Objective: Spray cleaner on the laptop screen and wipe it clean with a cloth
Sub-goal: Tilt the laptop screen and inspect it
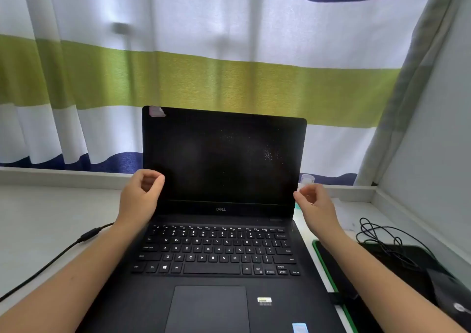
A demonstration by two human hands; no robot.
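Both arms are bare — the left forearm (76, 269) and the right forearm (382, 269) show uncovered from the lower edge of view up to the wrists, slim and smooth. The left hand (139, 195) and right hand (317, 204) are bare as well — slender fingers (153, 177), softly rounded at the tips.

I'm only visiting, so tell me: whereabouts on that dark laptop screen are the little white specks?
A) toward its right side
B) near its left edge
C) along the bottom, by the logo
A: the white specks cluster toward the right side of the laptop screen, while its left edge and bottom strip look plain dark.
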